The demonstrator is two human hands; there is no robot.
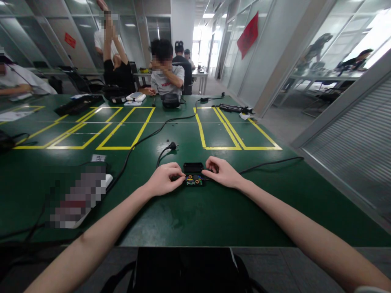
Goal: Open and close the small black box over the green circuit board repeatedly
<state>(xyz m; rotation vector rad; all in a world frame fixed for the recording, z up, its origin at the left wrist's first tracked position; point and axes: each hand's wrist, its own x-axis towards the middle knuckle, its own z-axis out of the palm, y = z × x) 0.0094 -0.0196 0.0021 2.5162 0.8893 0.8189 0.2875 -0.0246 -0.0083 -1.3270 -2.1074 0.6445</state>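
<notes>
On the green table lies a small circuit board (194, 180) with round copper-coloured coils, in a black case half. Just behind it sits a black cover (193, 167), its hollow side showing. My left hand (166, 178) is at the board's left edge, thumb and fingertips pinched together; what is between them, if anything, is too small to make out. My right hand (223, 172) is beside the right edge, fingers curled, with thumb and forefinger apart. A black cable (259, 164) runs rightward from behind my right hand.
A black plug (172, 145) with its cord lies behind my left hand. A power strip (82, 197), partly pixelated, is at the left. Yellow tape (221, 148) marks the green table (146, 228). Several people are across the table; a tripod-like black object (235, 108) lies at the far right.
</notes>
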